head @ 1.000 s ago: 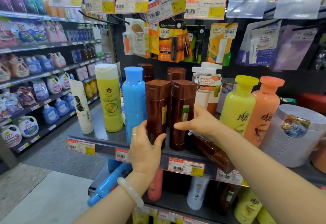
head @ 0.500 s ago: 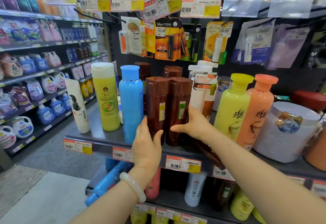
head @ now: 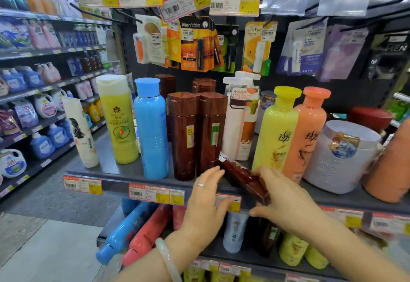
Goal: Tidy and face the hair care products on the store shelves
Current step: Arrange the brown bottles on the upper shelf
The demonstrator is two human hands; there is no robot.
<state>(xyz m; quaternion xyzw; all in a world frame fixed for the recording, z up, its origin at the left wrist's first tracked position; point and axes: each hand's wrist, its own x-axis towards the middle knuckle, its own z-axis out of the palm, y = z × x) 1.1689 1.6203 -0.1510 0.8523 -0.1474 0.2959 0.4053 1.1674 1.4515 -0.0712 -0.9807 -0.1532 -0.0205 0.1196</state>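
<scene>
A dark brown bottle (head: pixel 240 174) lies on its side on the grey shelf (head: pixel 115 174), its lower end jutting past the front edge. My right hand (head: pixel 286 199) grips that end, fingers on top and thumb underneath. My left hand (head: pixel 206 204) is spread open just left of it, fingertips near the foot of two upright brown bottles (head: pixel 185 139) (head: pixel 211 135). Left of these stand a blue bottle (head: pixel 152 130), a yellow-green bottle (head: pixel 118 121) and a white tube (head: pixel 82 135). To the right stand a white pump bottle (head: pixel 238 135), a yellow bottle (head: pixel 275 130) and an orange bottle (head: pixel 308 130).
A white tub (head: pixel 341 155) sits at the shelf's right end. Carded items (head: pixel 195 44) hang on pegs above, under price tags. On the lower shelf, blue (head: pixel 124 233) and red (head: pixel 146 235) bottles lie tipped forward. Detergent shelves (head: pixel 33 108) line the aisle on the left.
Both hands have left the two upright brown bottles and dropped to the shelf's front edge. My right hand has taken hold of the fallen brown bottle, and my left hand has come beside it.
</scene>
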